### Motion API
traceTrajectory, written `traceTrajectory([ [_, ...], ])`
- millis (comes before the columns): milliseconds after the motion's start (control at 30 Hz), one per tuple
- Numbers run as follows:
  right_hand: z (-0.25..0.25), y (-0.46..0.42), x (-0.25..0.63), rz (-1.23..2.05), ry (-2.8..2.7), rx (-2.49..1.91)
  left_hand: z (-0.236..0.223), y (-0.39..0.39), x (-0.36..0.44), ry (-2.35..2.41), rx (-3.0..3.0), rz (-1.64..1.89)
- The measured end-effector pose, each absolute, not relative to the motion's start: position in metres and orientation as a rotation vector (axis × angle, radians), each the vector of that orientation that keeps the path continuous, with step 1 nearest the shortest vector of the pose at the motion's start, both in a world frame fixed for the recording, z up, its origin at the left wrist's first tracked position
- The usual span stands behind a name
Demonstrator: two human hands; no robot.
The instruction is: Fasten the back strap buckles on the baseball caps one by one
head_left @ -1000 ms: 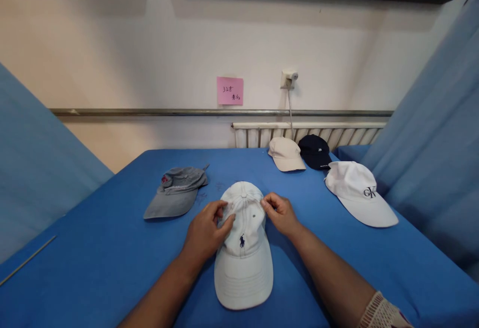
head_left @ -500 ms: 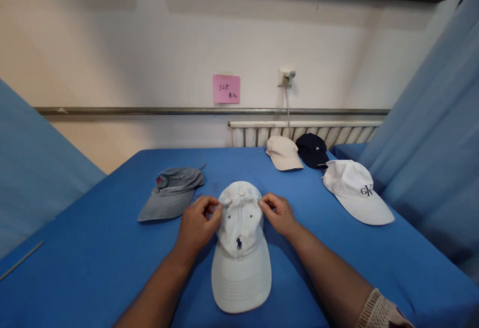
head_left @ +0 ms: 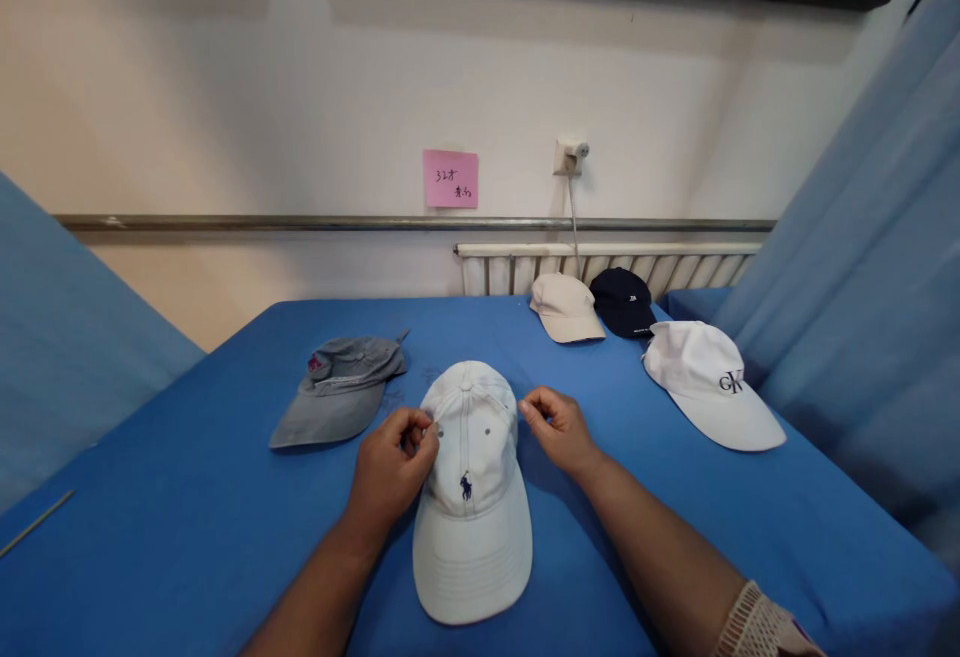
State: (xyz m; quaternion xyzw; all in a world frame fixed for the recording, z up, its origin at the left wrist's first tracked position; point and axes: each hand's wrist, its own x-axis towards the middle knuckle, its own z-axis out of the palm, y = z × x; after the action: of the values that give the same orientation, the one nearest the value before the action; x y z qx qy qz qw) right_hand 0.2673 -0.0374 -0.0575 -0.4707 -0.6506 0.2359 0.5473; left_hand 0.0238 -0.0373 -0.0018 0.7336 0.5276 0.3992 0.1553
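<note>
A pale, whitish baseball cap (head_left: 471, 447) with a small dark horse-rider emblem lies in front of me, its brim pointing towards me. My left hand (head_left: 397, 467) pinches the left side of its crown, thumb and forefinger together. On the opposite side, the closed fingertips of my right hand (head_left: 556, 427) are at the crown's right edge; the fabric between them is hardly visible. Left of my hands sits a grey cap (head_left: 341, 397), its crown partly caved in. A white cap (head_left: 705, 377) with dark lettering rests to the right.
At the back right, a beige cap (head_left: 566, 309) sits beside a navy cap (head_left: 624, 303). All the caps are on a blue-covered table (head_left: 187, 497). A thin stick (head_left: 36, 525) lies at the left edge. Blue curtains (head_left: 862, 267) flank the table, with a radiator (head_left: 517, 272) behind.
The whitish cap has shifted slightly left, and my left hand has moved a little left and down with it. My right hand is nearly where it was.
</note>
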Motion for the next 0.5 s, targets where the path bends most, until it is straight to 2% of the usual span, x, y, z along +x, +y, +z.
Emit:
traceTrajectory([
  [267,-0.055,-0.043,0.265,0.585,-1.567,-1.127,-0.004,-0.057,0.014,1.440,2.168,1.167],
  [500,-0.057,-0.045,0.266,0.585,-1.553,-1.149,-0.020,-0.093,0.016,1.296,2.511,0.870],
])
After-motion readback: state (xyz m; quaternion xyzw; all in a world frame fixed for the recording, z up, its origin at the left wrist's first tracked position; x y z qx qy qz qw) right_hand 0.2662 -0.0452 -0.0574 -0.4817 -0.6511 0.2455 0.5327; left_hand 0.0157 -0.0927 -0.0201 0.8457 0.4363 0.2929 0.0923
